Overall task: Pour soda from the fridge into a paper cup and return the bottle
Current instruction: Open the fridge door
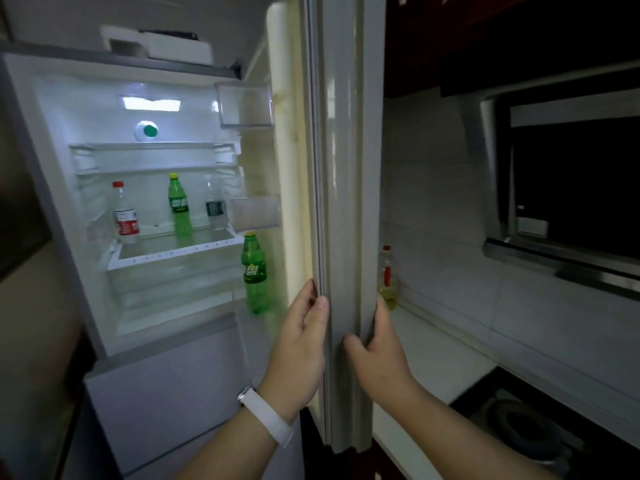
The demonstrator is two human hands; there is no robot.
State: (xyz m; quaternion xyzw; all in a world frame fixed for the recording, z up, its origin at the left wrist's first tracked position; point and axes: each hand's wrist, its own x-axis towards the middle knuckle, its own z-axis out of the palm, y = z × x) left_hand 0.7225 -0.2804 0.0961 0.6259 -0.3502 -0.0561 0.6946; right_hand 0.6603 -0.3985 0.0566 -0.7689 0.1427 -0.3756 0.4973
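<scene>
The fridge stands open, its grey door (349,168) swung out edge-on to me. My left hand (299,344) holds the door's inner edge with thumb and fingers on it. My right hand (379,351) grips the outer edge, fingers curled round it. A green soda bottle (255,271) with a yellow cap stands in the door's lower rack. A second green soda bottle (179,206) stands on the lit glass shelf (180,249) inside. No paper cup is in view.
On the same shelf are a red-capped bottle (125,216) at the left and a clear bottle (215,206) at the right. An oil bottle (388,278) stands on the white counter (436,355) behind the door. A range hood (561,174) hangs right, a stove (519,427) below.
</scene>
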